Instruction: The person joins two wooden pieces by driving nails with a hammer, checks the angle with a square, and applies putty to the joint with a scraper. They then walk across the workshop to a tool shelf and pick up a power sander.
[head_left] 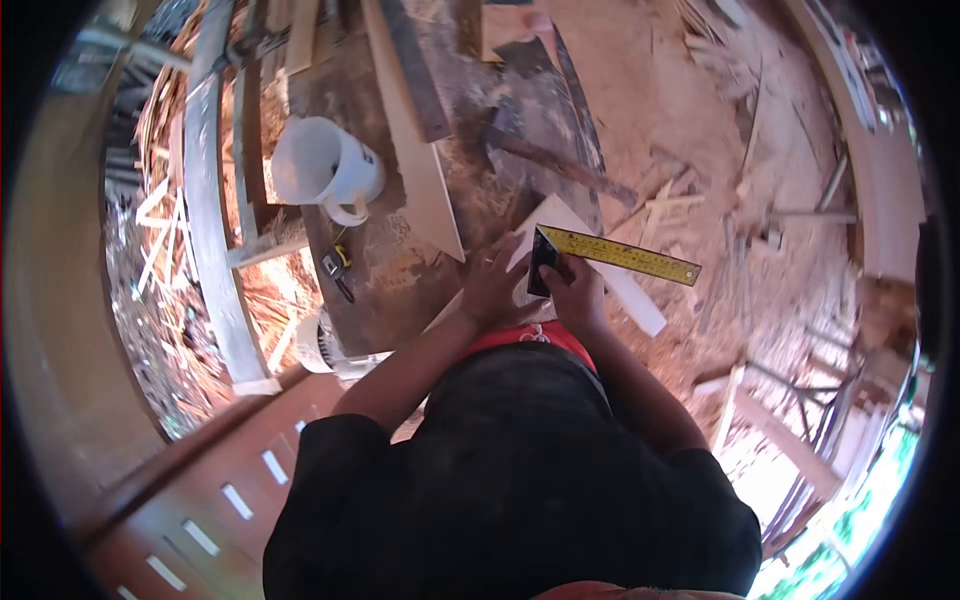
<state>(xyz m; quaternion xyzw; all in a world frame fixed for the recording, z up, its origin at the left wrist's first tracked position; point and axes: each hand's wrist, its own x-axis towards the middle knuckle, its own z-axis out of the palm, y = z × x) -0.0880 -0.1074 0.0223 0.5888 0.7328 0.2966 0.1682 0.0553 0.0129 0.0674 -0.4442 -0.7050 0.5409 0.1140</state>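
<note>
My right hand [578,292] is closed on the black handle of a try square [620,255], whose yellow ruled blade points out to the right. The handle lies against a pale wooden board [632,300] at the near edge of the workbench. My left hand [490,290] grips the same board just left of the square, fingers toward the handle; part of its grip is hidden. A tape measure [337,262], yellow and black, lies on the bench to the left of my hands.
On the workbench [385,305] stand a white plastic mug-like container [330,165] and long planks [415,150]. A dark wooden strip [565,165] lies beyond my hands. Wood offcuts [675,200] and shavings litter the ground. A slatted reddish-brown wooden panel [245,455] is at lower left.
</note>
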